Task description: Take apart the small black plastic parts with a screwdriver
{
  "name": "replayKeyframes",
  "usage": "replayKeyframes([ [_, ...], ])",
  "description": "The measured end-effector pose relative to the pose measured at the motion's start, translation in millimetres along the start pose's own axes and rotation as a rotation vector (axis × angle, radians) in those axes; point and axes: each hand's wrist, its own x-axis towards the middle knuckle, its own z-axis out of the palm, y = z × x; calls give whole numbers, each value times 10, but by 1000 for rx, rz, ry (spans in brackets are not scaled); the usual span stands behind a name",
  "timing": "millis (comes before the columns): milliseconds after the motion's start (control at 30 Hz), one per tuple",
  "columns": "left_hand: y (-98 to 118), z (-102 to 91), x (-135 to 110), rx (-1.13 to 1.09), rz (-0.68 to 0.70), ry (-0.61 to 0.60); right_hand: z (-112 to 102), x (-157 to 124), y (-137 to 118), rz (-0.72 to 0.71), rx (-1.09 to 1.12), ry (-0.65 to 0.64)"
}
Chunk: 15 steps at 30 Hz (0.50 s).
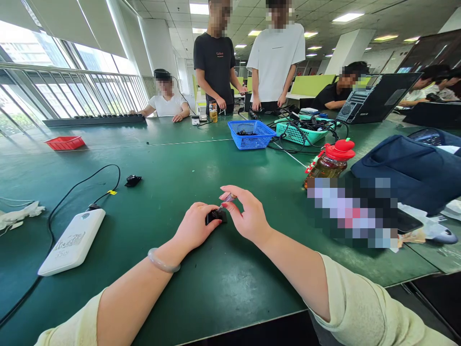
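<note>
Two hands meet over the green table (180, 163): the left hand (196, 226) pinches a small black part (216, 216) down on the tabletop, and the right hand (248, 216) pinches a slim tool (226, 199), tip on that part, just between the fingers. Far left of them, a white power bank (72, 242) carries a label too small to read

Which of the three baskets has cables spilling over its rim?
The teal basket, just right of the blue basket; the red basket sits apart at far left.
</note>
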Motion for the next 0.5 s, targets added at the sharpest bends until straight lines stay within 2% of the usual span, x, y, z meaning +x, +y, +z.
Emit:
replayKeyframes([
  [500,32,-28,4,-10,-36,-45,22,-6,0,29,-7,66],
])
